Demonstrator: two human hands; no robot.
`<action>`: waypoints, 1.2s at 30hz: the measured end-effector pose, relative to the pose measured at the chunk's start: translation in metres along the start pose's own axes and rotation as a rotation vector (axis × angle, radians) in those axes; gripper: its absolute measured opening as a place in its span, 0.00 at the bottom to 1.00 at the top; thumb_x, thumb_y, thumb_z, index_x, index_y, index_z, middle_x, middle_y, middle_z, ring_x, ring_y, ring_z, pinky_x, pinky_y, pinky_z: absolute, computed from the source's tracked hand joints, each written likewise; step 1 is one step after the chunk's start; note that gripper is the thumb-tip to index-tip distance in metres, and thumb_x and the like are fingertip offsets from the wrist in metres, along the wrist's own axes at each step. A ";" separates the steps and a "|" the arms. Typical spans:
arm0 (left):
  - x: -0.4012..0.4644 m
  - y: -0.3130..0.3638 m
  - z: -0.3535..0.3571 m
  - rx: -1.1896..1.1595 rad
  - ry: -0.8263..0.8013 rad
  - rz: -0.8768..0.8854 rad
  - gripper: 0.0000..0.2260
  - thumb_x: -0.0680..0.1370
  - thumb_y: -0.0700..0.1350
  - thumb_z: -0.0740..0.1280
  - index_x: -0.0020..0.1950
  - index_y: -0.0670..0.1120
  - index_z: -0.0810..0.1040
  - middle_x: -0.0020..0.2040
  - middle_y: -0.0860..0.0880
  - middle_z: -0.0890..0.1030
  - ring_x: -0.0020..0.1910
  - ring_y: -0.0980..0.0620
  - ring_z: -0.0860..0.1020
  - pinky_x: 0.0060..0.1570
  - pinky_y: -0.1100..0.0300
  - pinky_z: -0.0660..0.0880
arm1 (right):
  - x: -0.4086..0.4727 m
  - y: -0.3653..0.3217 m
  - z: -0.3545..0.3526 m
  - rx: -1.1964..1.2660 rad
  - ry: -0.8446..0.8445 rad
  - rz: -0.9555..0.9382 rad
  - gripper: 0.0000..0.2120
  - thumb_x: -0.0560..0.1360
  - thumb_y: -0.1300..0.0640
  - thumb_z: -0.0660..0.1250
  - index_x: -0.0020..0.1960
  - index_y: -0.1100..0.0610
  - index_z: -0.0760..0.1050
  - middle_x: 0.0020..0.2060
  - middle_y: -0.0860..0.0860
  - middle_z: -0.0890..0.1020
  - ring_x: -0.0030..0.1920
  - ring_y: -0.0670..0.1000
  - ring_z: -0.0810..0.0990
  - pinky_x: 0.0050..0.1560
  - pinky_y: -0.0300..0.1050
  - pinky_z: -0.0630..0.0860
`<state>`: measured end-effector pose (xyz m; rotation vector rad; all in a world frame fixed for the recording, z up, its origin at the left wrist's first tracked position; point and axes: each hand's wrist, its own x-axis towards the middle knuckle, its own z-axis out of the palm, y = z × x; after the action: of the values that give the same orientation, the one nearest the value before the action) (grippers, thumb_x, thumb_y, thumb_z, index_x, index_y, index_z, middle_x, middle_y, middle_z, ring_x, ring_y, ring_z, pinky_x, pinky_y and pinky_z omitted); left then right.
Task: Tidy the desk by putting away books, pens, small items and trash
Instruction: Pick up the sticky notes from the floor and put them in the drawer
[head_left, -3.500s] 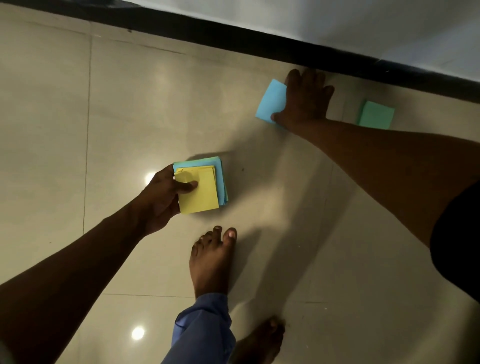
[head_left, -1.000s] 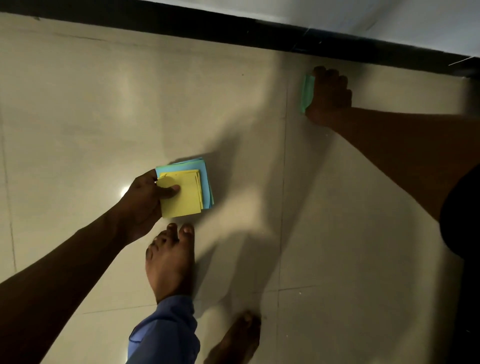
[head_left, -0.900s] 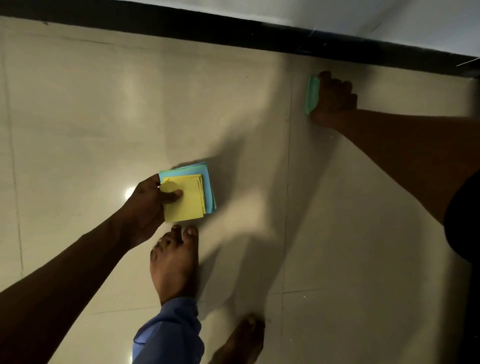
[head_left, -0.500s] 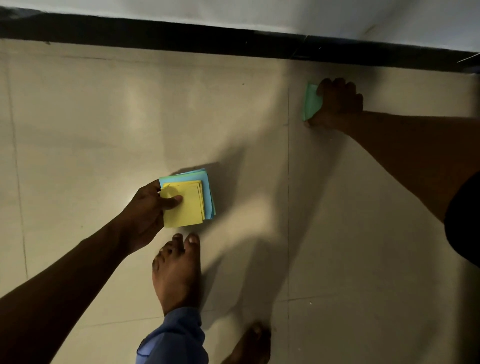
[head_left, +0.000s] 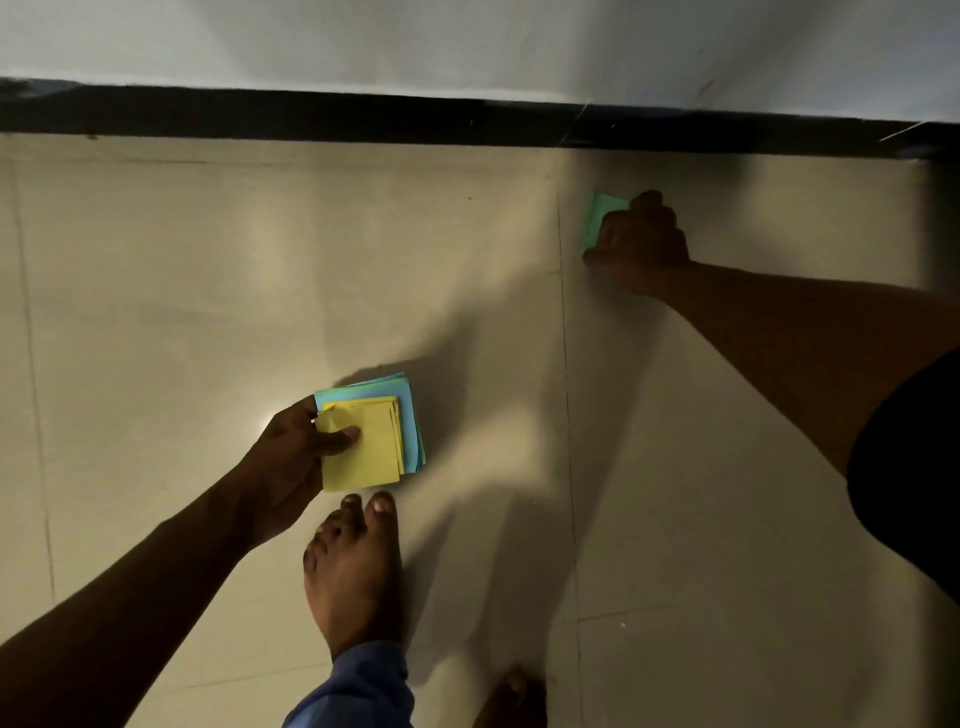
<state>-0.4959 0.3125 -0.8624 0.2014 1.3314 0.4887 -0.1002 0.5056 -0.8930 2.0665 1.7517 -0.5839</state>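
My left hand (head_left: 291, 457) grips a stack of square paper notes (head_left: 376, 441), yellow sheets on top of blue ones, with the thumb across the yellow top sheet, held just above the tiled floor. Far right, near the wall, my right hand (head_left: 641, 241) has its fingers curled round a green paper note (head_left: 597, 218). Only the note's left part shows; the rest is hidden under the hand.
A beige tiled floor (head_left: 208, 291) runs to a black skirting strip (head_left: 363, 119) under a white wall. My bare foot (head_left: 356, 566) with a blue trouser cuff stands just below the stack; the other foot (head_left: 511, 696) shows at the bottom edge.
My right hand left the blue note's spot and took hold of the green note by the wall, fingers curling tighter on it. The left hand keeps the stack steady.
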 end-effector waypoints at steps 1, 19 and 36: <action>0.000 0.000 -0.001 -0.002 -0.003 -0.001 0.26 0.72 0.35 0.69 0.70 0.41 0.75 0.66 0.38 0.80 0.66 0.34 0.77 0.66 0.39 0.73 | 0.001 -0.001 0.001 0.029 0.034 0.014 0.27 0.74 0.48 0.74 0.67 0.59 0.73 0.71 0.62 0.63 0.66 0.64 0.68 0.62 0.60 0.74; 0.016 0.002 -0.015 -0.004 -0.022 0.013 0.26 0.73 0.35 0.68 0.71 0.41 0.75 0.66 0.38 0.80 0.67 0.35 0.77 0.65 0.40 0.75 | 0.032 0.004 -0.021 -0.068 0.019 0.110 0.49 0.67 0.47 0.81 0.78 0.56 0.56 0.72 0.64 0.64 0.72 0.68 0.63 0.67 0.63 0.66; -0.045 0.022 0.030 -0.068 0.045 -0.046 0.17 0.81 0.44 0.66 0.69 0.54 0.76 0.62 0.44 0.83 0.55 0.58 0.82 0.53 0.60 0.82 | -0.065 -0.001 -0.060 0.594 -0.145 0.293 0.07 0.73 0.63 0.75 0.49 0.57 0.80 0.56 0.59 0.83 0.57 0.60 0.82 0.51 0.52 0.82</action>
<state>-0.4791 0.3158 -0.8062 0.1041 1.3587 0.5009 -0.1060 0.4837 -0.8076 2.5206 1.2520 -1.2359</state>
